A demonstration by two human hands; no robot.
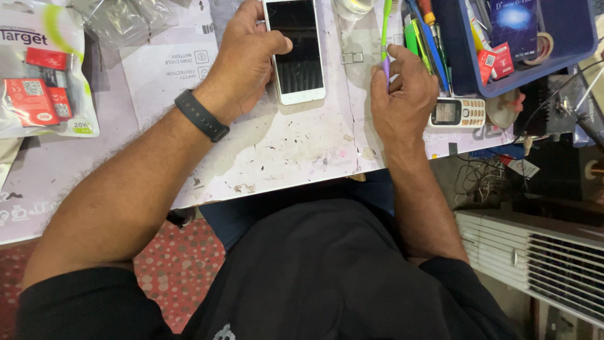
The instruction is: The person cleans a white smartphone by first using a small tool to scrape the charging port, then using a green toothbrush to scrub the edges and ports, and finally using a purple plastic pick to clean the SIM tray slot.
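Worktable [296, 151], smartphone [296, 56] top cut off

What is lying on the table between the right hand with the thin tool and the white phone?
Only a small metal piece lies between the right hand, holding the thin green-purple tool, and the white phone under the left hand.

1. Bright, even light from overhead falls on the pale surface [302, 151].
2. Soft, short shadows lie under the left hand [242, 60] and forearm.
3. The phone [294, 49] screen is dark with faint glare.
4. Focus is sharp at centre; the edges bend slightly.
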